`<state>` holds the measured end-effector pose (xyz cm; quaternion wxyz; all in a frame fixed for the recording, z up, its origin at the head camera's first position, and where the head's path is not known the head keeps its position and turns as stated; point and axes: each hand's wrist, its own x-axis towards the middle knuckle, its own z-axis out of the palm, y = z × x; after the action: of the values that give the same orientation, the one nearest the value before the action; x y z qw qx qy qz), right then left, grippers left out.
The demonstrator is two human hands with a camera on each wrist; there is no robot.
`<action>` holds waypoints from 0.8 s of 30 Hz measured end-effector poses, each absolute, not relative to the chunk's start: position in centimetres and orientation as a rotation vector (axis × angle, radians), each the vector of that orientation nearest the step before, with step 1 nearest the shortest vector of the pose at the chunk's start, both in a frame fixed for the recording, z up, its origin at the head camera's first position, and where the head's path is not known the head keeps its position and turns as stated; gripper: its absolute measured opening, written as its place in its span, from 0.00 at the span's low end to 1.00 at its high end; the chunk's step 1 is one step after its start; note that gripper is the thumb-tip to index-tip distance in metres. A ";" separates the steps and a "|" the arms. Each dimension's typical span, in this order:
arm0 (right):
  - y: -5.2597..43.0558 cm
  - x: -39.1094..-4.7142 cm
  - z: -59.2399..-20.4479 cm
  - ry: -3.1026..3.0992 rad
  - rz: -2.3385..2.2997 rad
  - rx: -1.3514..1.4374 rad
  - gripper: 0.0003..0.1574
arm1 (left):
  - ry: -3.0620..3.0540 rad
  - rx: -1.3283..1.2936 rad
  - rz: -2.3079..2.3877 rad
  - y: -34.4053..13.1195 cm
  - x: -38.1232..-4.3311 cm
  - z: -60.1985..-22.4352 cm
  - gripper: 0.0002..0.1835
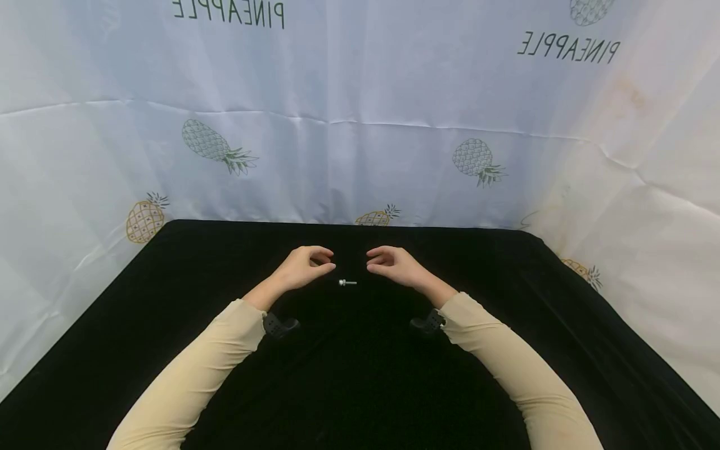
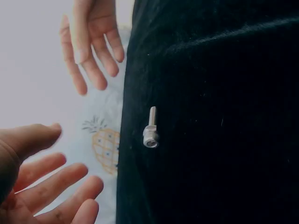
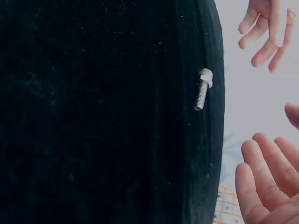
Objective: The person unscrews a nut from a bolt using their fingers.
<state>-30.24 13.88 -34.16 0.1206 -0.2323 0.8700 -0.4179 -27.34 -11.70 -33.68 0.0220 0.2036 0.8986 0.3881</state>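
Note:
A small silvery socket-head bolt (image 1: pixel 347 283) lies on the black cloth between and slightly nearer than the two hands. In the left wrist view the bolt (image 2: pixel 151 133) shows its hex-socket head and a nut close under it; the right wrist view shows the threaded shank of the bolt (image 3: pixel 202 91). My left hand (image 1: pixel 306 267) is held to the left of it, fingers relaxed and holding nothing. Opposite, my right hand (image 1: pixel 396 267) has its palm turned inward, fingers loosely bent and apart from the bolt.
Black cloth (image 1: pixel 349 375) covers the table. Behind it hangs a pale curtain (image 1: pixel 360 169) printed with pineapples, which continues along both sides. Dark wrist straps (image 1: pixel 278 325) sit at the cuffs of the beige sleeves (image 1: pixel 197 369).

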 end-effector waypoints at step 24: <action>10.9 -31.8 -36.6 2.428 -1.162 -0.496 0.18 | 2.685 0.463 1.158 -9.7 -29.1 -36.6 0.15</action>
<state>-31.76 10.95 -36.61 0.2011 -0.1775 0.8690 -0.4159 -29.11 -9.66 -36.61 0.0907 0.1559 0.9032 0.3895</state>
